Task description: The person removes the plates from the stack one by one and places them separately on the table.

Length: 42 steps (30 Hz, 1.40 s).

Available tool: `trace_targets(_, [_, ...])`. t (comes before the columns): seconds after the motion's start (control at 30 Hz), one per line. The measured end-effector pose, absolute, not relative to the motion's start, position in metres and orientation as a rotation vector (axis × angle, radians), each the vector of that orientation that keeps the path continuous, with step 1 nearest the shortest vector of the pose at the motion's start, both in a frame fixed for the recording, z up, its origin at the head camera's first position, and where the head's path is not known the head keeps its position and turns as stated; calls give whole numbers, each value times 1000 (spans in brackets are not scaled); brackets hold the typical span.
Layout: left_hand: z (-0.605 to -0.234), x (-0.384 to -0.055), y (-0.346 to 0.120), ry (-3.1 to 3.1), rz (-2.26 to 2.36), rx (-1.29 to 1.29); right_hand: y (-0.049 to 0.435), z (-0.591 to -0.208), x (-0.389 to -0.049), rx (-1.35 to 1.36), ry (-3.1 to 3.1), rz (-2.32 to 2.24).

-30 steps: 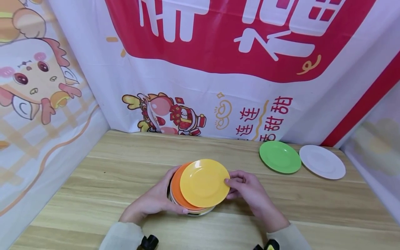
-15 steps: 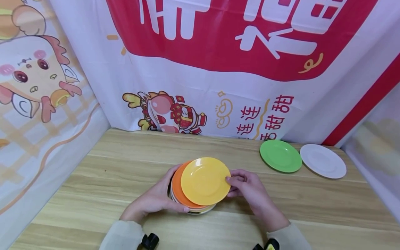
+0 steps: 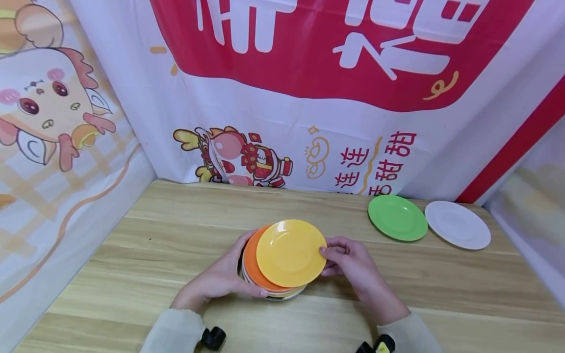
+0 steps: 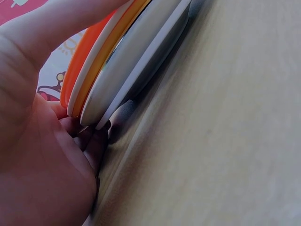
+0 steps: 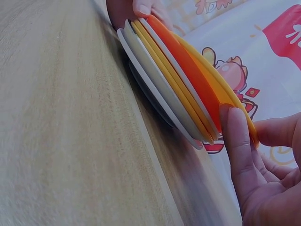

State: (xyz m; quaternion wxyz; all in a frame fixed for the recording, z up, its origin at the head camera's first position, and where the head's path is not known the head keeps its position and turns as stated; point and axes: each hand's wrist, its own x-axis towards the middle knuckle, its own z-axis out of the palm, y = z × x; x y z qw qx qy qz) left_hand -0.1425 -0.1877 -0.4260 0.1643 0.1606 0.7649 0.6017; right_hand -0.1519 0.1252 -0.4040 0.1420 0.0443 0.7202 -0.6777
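1. Head view: The right hand (image 3: 350, 260) pinches the right edge of a shiny, round, yellow plate (image 3: 291, 252), with the thumb on top. The yellow plate sits over a round, bright orange plate (image 3: 251, 262) but pokes out to the right. The orange plate tops a stack of round plates (image 3: 284, 296). The left hand (image 3: 225, 274) curls around the left side of that stack. Farther back, to the right, a flat, round, green plate (image 3: 398, 218) lies just beside a flat, round, white plate (image 3: 457, 225) on the light brown wooden table (image 3: 132, 274).

2. Left wrist view: The left hand grips the stack, thumb on one side and bent fingers by the rims. Under the orange rim come white, yellow and pale ones.

3. Right wrist view: The thumb and fingers squeeze the yellow plate's edge. That edge is tipped up, apart from the orange plate.
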Motion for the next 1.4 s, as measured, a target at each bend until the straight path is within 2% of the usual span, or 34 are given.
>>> trace_targets(0.57, [-428, -142, -188, 2185, 1695, 408, 130, -402, -153, 162, 2034, -2051])
trace_targets(1.4, [-428, -142, -187, 2157, 1706, 395, 154, -409, -176, 346, 2017, -2188])
